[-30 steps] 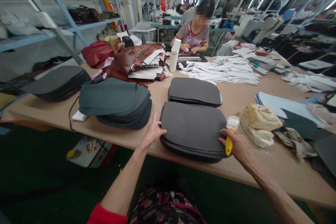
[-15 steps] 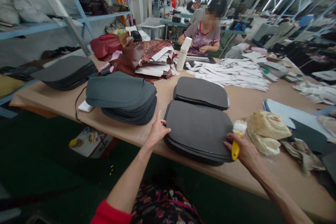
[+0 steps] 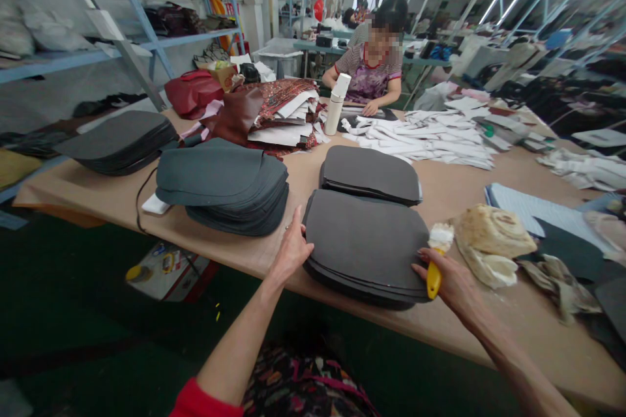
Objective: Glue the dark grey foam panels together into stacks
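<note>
A stack of dark grey rounded panels (image 3: pixel 366 234) lies at the table's front edge, the top one flat. At its left edge is my left hand (image 3: pixel 292 249), fingers stretched and apart, thumb against the stack's side; some of its fingers are hidden behind the edge. My right hand (image 3: pixel 447 277) is closed around a brush (image 3: pixel 434 279) with a yellow handle and whitish bristles. Its fingertips also touch the right edge of the stack. Right behind lies a second grey stack (image 3: pixel 370 172). To the left sits a blue-grey stack (image 3: pixel 222 186) with a folded sheet on top.
A crumpled cream bag (image 3: pixel 491 238) and a rag (image 3: pixel 562 290) lie to the right. Across the table (image 3: pixel 460 192), a co-worker (image 3: pixel 374 68) bends over a dark board, near a white bottle (image 3: pixel 337 105), white strips (image 3: pixel 430 137) and patterned material (image 3: pixel 283 111). Another grey stack (image 3: pixel 120 140) lies far left.
The view has shifted slightly. Both my hands keep their places at the stack, the brush still in the right one. The co-worker's hand has moved down onto the board.
</note>
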The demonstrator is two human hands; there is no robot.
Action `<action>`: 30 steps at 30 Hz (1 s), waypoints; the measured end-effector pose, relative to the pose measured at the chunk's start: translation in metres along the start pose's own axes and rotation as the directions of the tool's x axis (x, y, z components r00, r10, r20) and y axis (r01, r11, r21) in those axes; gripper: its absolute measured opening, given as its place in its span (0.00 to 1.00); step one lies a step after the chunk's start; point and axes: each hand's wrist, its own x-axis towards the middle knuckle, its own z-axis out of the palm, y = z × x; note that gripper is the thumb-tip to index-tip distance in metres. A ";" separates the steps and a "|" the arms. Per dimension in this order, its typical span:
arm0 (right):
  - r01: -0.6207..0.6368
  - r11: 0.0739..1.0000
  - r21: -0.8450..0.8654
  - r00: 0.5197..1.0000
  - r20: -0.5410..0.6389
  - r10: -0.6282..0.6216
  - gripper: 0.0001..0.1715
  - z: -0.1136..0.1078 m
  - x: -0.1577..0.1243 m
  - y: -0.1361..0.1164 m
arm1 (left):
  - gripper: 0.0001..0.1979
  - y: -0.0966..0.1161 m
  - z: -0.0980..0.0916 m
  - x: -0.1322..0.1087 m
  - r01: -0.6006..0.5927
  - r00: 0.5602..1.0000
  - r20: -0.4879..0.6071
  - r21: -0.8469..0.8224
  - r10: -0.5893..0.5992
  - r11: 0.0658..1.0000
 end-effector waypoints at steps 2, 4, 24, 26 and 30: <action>-0.007 1.000 0.001 1.000 0.005 0.007 0.27 0.000 0.000 0.000 | 0.49 0.002 -0.001 0.000 -0.026 1.000 -0.002 0.049 0.026 0.998; -0.016 1.000 0.000 1.000 0.000 0.016 0.26 0.000 0.000 -0.001 | 0.49 0.005 -0.002 -0.001 -0.059 0.998 0.000 0.100 0.059 0.993; 0.036 0.999 0.026 0.993 -0.118 -0.033 0.20 -0.003 0.000 -0.012 | 0.23 0.072 0.079 0.019 -0.563 0.825 0.317 0.412 0.467 0.716; 0.064 0.997 0.046 0.987 -0.148 -0.056 0.19 -0.003 -0.001 -0.012 | 0.24 0.073 0.087 0.017 -0.598 0.800 0.366 0.421 0.476 0.682; 0.096 0.993 0.073 0.970 -0.229 -0.077 0.16 -0.009 -0.005 -0.014 | 0.24 0.069 0.090 0.012 -0.636 0.771 0.450 0.510 0.451 0.580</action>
